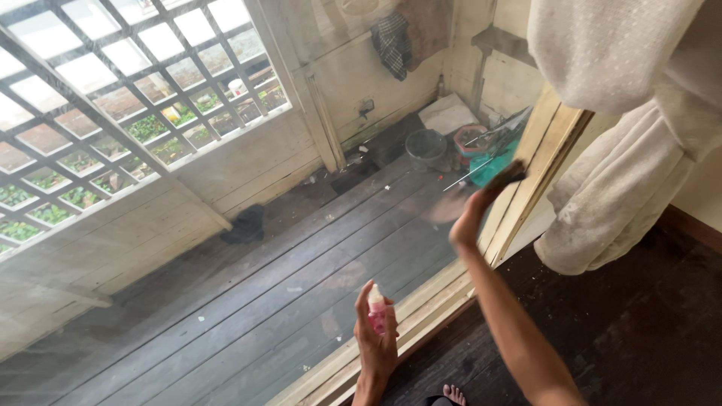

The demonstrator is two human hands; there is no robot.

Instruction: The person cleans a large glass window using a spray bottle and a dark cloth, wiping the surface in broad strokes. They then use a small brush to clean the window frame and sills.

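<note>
Closest to my view, the left hand is closed around a small pink spray bottle with a pale cap, held upright just in front of the glass pane; the bottle's lower part is hidden behind the fingers. Bare toes show beside that wrist at the bottom edge, cut off by the frame.

Further out, my right hand is raised against the glass near the wooden frame, fingers curled around a dark cloth pressed to the pane. How much cloth there is I cannot tell, since the hand covers most of it and the glass throws a blurred reflection beside it.

A pale curtain hangs bunched at the right, its top cut off. Through the hazy pane I see a grey plank floor, a dark bucket, a red tub and a lattice window with greenery behind. A dark lump on the planks is too indistinct to name.
</note>
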